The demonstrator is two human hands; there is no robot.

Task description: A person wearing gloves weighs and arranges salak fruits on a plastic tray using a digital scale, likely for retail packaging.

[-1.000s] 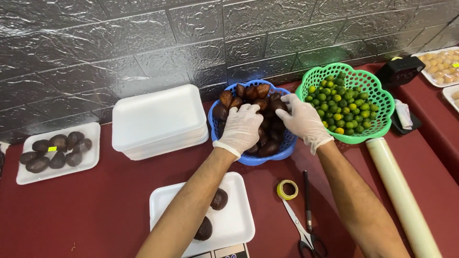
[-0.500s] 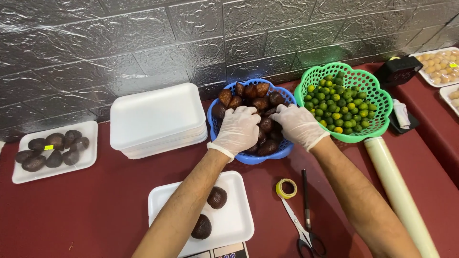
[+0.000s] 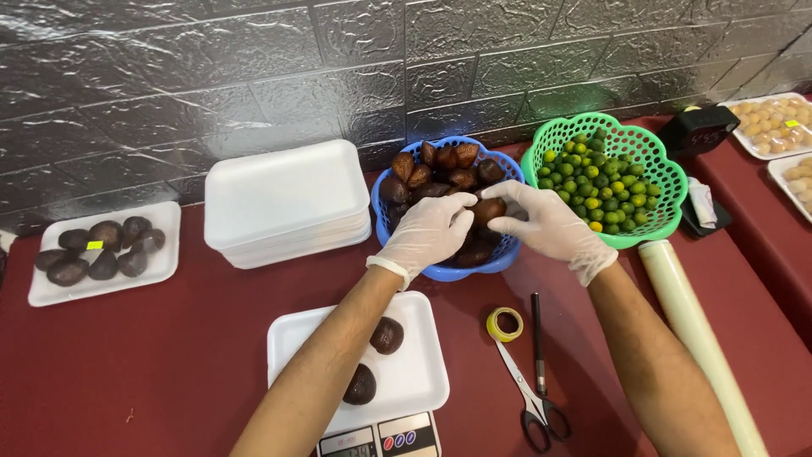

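Note:
Both my hands wear thin white gloves and are over a blue basket [image 3: 385, 211] of dark brown scaly fruits [image 3: 440, 169]. My right hand [image 3: 545, 224] pinches one brown fruit [image 3: 488, 211] between thumb and fingers. My left hand [image 3: 427, 233] touches the same fruit from the left. Below my arms a white foam tray [image 3: 414, 372] sits on a small digital scale [image 3: 381, 438]. Two dark fruits [image 3: 386, 335] lie on that tray.
A stack of white foam trays [image 3: 283, 203] stands left of the basket. A filled tray of dark fruits [image 3: 101, 254] lies far left. A green basket of small limes [image 3: 605, 173], a cling film roll [image 3: 698, 330], scissors [image 3: 533, 372] and a tape roll [image 3: 504, 323] lie to the right.
My hands have come up from among the fruits in the blue basket, and one brown fruit now shows between my fingers. The view has shifted slightly.

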